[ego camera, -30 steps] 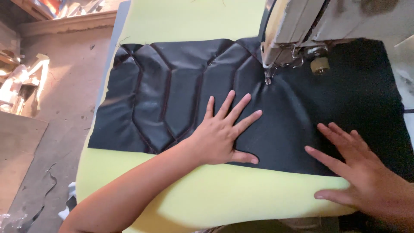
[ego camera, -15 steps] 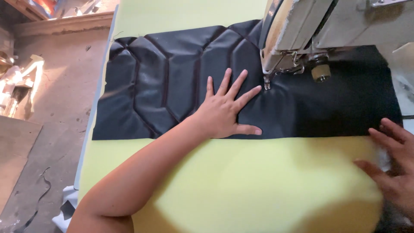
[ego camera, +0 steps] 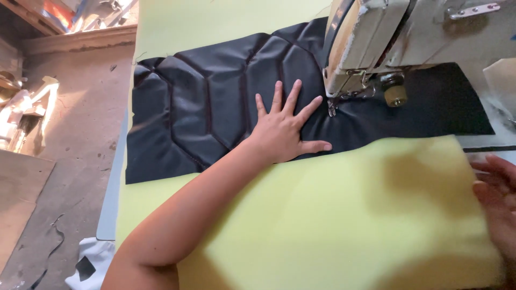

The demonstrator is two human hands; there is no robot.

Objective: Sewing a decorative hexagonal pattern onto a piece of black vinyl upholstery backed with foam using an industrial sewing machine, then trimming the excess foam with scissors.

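Black quilted leatherette [ego camera: 215, 102], stitched into angular panels, lies flat on a pale yellow foam sheet [ego camera: 333, 215] that covers the sewing table. Its right portion runs under the head of a cream sewing machine [ego camera: 376, 37]. Pressed palm-down on the black material just left of the needle is the left hand [ego camera: 282, 129], fingers spread wide, gripping nothing. At the frame's right edge the right hand [ego camera: 497, 198] rests open against the foam's edge, well apart from the left.

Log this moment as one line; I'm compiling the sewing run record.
left hand: flat on black quilted panel | right hand: at yellow foam edge | sewing machine: over panel
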